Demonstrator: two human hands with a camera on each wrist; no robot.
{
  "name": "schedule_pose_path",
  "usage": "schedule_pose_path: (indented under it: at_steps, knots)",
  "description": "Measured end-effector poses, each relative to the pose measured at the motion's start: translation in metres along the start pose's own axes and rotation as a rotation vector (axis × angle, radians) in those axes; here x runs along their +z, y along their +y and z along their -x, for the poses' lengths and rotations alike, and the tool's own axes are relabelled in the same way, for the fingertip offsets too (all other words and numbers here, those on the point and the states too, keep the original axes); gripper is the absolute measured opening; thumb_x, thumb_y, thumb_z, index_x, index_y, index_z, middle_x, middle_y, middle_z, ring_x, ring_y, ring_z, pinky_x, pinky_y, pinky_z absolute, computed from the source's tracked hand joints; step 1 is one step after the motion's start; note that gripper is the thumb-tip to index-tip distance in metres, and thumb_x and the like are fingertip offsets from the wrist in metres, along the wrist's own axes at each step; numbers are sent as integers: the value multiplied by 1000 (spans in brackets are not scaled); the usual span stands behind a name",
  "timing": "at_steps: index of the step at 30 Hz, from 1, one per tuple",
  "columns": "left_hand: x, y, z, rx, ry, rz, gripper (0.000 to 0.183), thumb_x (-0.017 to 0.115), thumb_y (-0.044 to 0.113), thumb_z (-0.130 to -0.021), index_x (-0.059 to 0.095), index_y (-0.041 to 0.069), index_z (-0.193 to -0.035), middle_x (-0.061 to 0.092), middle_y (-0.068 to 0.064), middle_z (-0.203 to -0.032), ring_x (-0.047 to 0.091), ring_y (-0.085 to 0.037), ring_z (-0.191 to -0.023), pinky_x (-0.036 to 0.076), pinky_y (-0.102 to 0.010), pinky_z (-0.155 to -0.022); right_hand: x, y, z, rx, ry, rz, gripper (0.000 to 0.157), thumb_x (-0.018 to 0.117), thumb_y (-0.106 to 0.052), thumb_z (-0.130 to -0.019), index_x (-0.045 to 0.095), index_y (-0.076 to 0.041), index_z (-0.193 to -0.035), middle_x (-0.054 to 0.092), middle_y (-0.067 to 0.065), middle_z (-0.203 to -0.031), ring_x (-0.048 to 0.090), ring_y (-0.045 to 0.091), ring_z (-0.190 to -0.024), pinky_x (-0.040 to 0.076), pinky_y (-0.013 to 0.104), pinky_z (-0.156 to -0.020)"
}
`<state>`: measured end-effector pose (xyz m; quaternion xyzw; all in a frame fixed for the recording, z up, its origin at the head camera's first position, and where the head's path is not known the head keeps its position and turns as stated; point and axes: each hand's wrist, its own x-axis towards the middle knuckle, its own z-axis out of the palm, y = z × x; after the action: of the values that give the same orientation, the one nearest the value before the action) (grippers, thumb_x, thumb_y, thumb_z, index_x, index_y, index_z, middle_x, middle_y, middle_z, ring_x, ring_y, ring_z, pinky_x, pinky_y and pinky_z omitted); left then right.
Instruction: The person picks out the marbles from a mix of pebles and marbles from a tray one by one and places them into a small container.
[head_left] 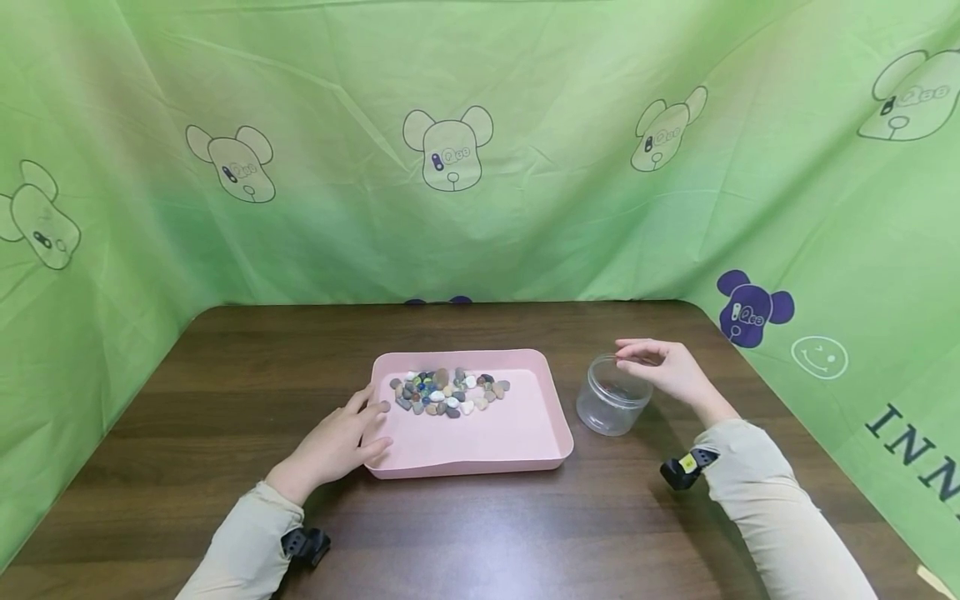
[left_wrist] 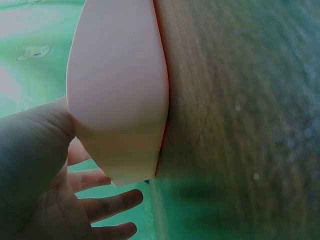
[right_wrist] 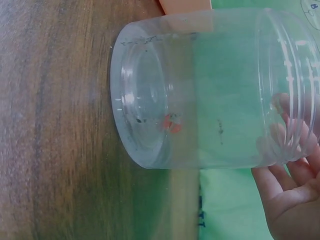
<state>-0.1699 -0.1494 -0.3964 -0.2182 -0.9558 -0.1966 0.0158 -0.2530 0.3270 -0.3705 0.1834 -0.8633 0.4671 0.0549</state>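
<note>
A shallow pink tray [head_left: 472,442] holds a spread of pebbles [head_left: 450,396] in grey, white and brown, with some shiny blue and green pieces at their left. On the tray's left side rests my left hand [head_left: 341,442], fingers spread and loosely bent over the rim; the left wrist view shows its thumb at the wall's edge. Right of the tray stands a clear jar [head_left: 611,408], upright and without a lid. My right hand [head_left: 671,371] is at its mouth, thumb and fingertips apart, holding nothing visible. Through the jar's wall, a small orange-red patch [right_wrist: 171,123] shows near the base.
Both stand on a dark wooden table [head_left: 480,533]. A green cloth [head_left: 450,250] with printed bear heads hangs behind and along the sides. Each forearm carries a black wrist camera [head_left: 306,546].
</note>
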Motion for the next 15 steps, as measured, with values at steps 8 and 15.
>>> schedule_pose_path:
  at_steps: [8,15]
  knots:
    - [0,1,1,-2,1,3,48,63,27,-87,55,0,-126,35,-29,-144,52,-45,-117,41,-57,-98,-1,1,1,11,14,15,27,66,-6,-84,62,14,-100,56,-38,-97,58,-17,-89,45,2,-79]
    - [-1,1,1,-7,-2,6,49,63,27,-87,55,0,-126,35,-29,-143,53,-45,-116,40,-58,-99,-2,-8,-1,30,20,17,28,67,-9,-84,63,13,-102,56,-38,-97,58,-17,-89,45,2,-79]
